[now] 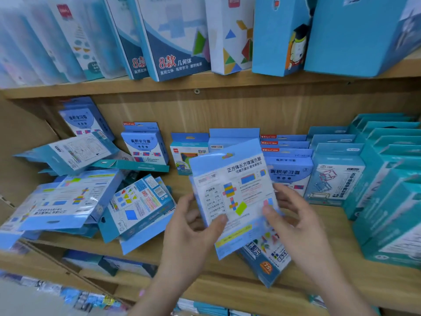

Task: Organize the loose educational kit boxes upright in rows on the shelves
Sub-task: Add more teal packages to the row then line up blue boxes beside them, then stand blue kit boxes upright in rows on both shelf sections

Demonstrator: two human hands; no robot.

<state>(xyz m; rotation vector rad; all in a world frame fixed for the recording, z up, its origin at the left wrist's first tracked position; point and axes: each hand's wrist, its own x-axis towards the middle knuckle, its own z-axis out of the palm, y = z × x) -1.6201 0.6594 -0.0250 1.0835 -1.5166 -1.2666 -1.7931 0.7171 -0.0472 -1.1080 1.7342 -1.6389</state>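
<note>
A flat light-blue kit box (237,190) with printed cube-net diagrams is held upright in front of the middle shelf (319,229). My left hand (191,226) grips its lower left edge, thumb on the front. My right hand (293,213) grips its right edge, thumb on the front. Under it a second blue box (266,258) lies flat near the shelf's front edge. Several loose boxes (95,197) lie tumbled in a heap on the shelf's left half. Behind the held box, blue boxes (289,169) stand upright in a row.
Teal boxes (387,179) stand in deep rows at the right end of the shelf. The upper shelf (205,86) carries tall upright boxes (177,37). A lower shelf (109,263) holds more blue boxes. Two small boxes (145,144) stand against the back panel.
</note>
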